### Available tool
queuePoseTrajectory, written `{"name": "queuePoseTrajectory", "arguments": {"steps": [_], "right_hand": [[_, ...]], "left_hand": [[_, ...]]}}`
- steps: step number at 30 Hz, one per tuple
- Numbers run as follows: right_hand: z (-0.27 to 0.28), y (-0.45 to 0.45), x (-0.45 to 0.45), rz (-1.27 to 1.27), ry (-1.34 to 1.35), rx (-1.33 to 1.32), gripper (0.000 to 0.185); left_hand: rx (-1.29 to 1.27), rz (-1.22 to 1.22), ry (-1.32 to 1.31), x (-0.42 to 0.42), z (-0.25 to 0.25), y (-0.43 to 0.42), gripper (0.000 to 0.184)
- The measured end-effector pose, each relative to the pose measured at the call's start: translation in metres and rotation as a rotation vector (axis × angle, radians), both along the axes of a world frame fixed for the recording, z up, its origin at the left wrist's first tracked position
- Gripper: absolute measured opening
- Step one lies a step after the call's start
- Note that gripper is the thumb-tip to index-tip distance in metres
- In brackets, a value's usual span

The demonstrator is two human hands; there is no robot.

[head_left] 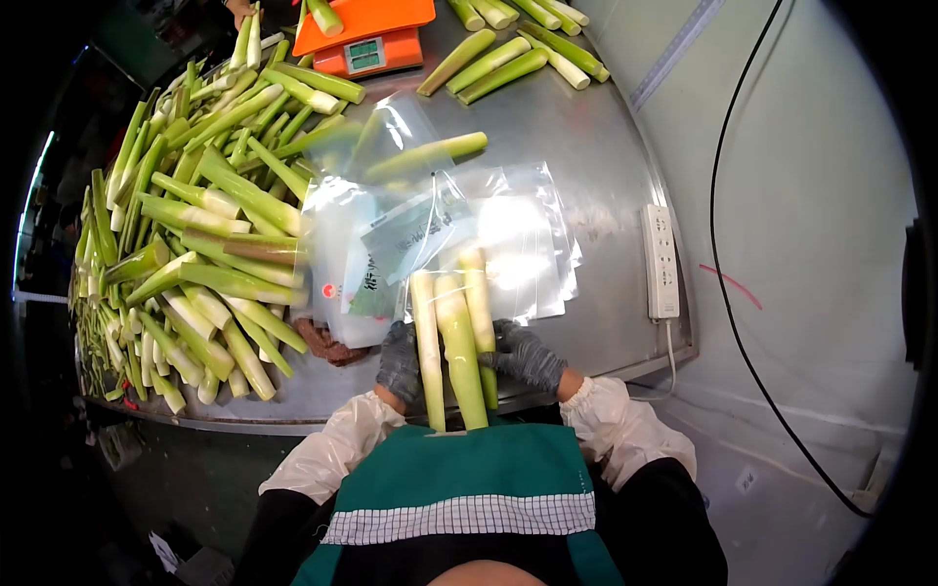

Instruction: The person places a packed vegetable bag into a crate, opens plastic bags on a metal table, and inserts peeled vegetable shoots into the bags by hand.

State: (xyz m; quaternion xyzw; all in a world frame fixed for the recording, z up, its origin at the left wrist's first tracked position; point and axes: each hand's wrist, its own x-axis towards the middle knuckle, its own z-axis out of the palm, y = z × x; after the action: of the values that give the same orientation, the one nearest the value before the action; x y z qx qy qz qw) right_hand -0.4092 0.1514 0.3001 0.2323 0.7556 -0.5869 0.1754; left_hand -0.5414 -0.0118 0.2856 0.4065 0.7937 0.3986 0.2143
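Note:
Three peeled water bamboo shoots (457,337) lie side by side in front of me, their pale upper ends inside the mouth of a clear plastic bag (420,230). My left hand (399,361), in a grey knit glove, closes against the left shoot at the bag's edge. On the other side my right hand (528,356), gloved alike, has its fingers curled around the right shoot. The lower ends reach toward my green apron (459,464). Under and beyond this bag lie more clear bags (537,234) with printed labels, overlapping and shining with glare.
A large heap of water bamboo shoots (215,225) covers the table's left side. At the back stands an orange scale (391,51), with more shoots (498,63) to its right. A white power strip (660,264) sits along the right edge; a brown cloth (330,344) lies near the front.

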Motion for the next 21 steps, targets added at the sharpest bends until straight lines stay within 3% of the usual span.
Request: {"name": "queuePoseTrajectory", "arguments": {"steps": [2,3,5,6,8,9,11,12,14,15,16,18,19,21], "right_hand": [[-0.002,0.001,0.002,-0.041,0.199,-0.117,0.072],[-0.001,0.001,0.003,-0.038,0.192,-0.125,0.072],[0.005,0.007,0.004,-0.336,0.221,-0.718,0.062],[-0.009,0.015,0.004,-0.324,0.179,-0.751,0.061],[-0.012,0.013,0.002,-0.305,0.155,-0.637,0.057],[-0.011,0.013,0.001,-0.303,0.156,-0.636,0.057],[-0.008,0.013,0.000,-0.243,0.097,-0.261,0.044],[-0.009,0.019,-0.001,-0.240,0.099,-0.259,0.044],[-0.012,0.036,-0.007,-0.489,-0.086,-0.289,0.032],[-0.011,0.038,-0.012,-0.456,0.158,0.064,0.026],[-0.008,0.043,-0.022,-0.464,0.181,0.326,0.027],[-0.030,0.047,-0.039,-0.654,0.357,0.173,0.028],[-0.041,0.051,-0.044,-0.656,0.359,0.173,0.028],[-0.050,0.056,-0.055,-0.368,0.504,0.647,0.023]], "left_hand": [[-0.204,-0.079,0.294,-0.002,0.001,-0.003,0.017],[-0.106,0.000,0.337,-0.002,-0.015,-0.007,0.018],[-0.056,0.089,0.203,-0.002,-0.019,-0.006,0.018],[0.004,0.177,0.075,-0.001,-0.018,-0.005,0.019],[-0.074,0.153,0.100,-0.003,-0.045,-0.010,0.016],[-0.007,0.163,0.011,-0.002,-0.053,-0.010,0.015],[0.083,0.214,-0.247,0.002,-0.059,-0.013,0.018],[0.129,0.248,-0.371,0.003,-0.058,-0.013,0.019],[0.024,0.142,-0.193,0.000,-0.052,-0.013,0.014],[-0.039,0.090,-0.040,-0.002,-0.046,-0.012,0.014],[-0.039,0.093,-0.039,-0.003,-0.051,-0.014,0.014],[-0.089,-0.029,0.201,-0.007,-0.068,-0.018,0.019],[-0.088,-0.031,0.203,-0.006,-0.072,-0.019,0.019],[-0.073,-0.010,0.275,-0.005,-0.070,-0.017,0.019]]}}
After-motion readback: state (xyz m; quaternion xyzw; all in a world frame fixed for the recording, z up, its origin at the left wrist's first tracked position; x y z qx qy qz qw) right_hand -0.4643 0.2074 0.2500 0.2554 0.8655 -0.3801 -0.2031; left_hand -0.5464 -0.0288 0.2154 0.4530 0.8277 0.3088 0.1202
